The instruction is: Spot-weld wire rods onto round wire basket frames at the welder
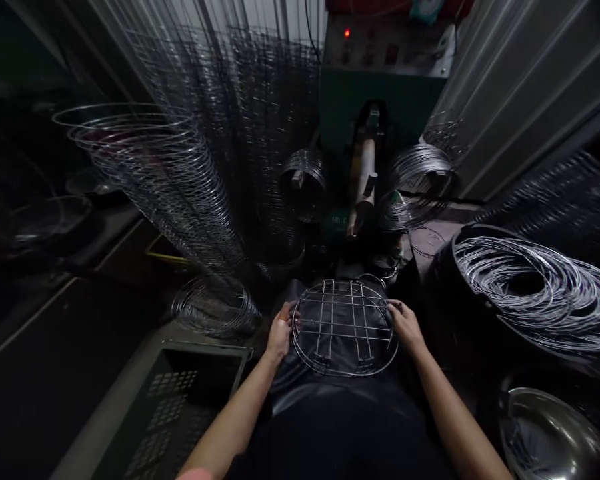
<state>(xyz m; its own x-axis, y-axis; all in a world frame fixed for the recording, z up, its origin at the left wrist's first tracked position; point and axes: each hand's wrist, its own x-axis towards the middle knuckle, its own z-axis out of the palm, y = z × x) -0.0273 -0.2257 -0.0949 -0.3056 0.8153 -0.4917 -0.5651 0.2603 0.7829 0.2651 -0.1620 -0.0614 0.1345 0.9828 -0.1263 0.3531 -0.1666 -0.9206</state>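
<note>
A round wire grid rack (344,325) lies flat in front of me over a dark cloth on my lap. My left hand (280,331) grips its left rim, fingers curled round the ring. At the right rim my right hand (405,322) pinches the ring too. Beyond the rack stands a green machine (375,100) with a red light and a horizontal arm (364,177).
Tall stacks of wire rings (165,173) rise at the left, with a small pile (215,307) below them. A black bin of wire rings (535,287) sits at the right, a metal bowl (550,433) beneath it. A perforated crate (180,407) is at lower left.
</note>
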